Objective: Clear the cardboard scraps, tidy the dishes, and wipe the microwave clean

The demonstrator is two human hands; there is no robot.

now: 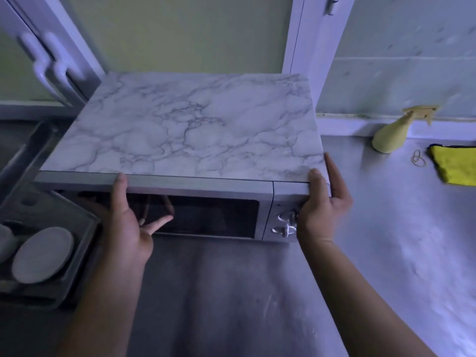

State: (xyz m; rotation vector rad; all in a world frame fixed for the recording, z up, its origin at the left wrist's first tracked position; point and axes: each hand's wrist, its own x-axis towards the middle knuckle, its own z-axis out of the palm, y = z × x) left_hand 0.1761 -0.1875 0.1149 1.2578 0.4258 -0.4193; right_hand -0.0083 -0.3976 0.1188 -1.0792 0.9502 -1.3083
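Silver box microwave with a marble-patterned top [185, 124] sits on the grey steel counter [231, 292], back against the wall, dark glass door facing me. My left hand [126, 228] is on its front top edge near the door's left side, thumb pressed on the rim, fingers spread loose in front of the glass, clamped on nothing. My right hand [322, 202] wraps the microwave's front right corner, thumb on top, fingers flat down the side, above the two metal knobs [286, 224]. Judging by the two-sided hold, I'm bracing it to shift or square it up before wiping; the top looks bare, no cardboard scraps visible on it.

Right of the microwave: pale yellow spray bottle [394, 135] by the wall, bright yellow folded cloth [456, 163] further right, a thin rubber band [418, 158] between them. Both well apart from my hands, so I'd have to let go to reach them. Left of the microwave: grey dish tray [77, 253] holding round pale plates [42, 255], close to its left side, likely limiting any slide that way.
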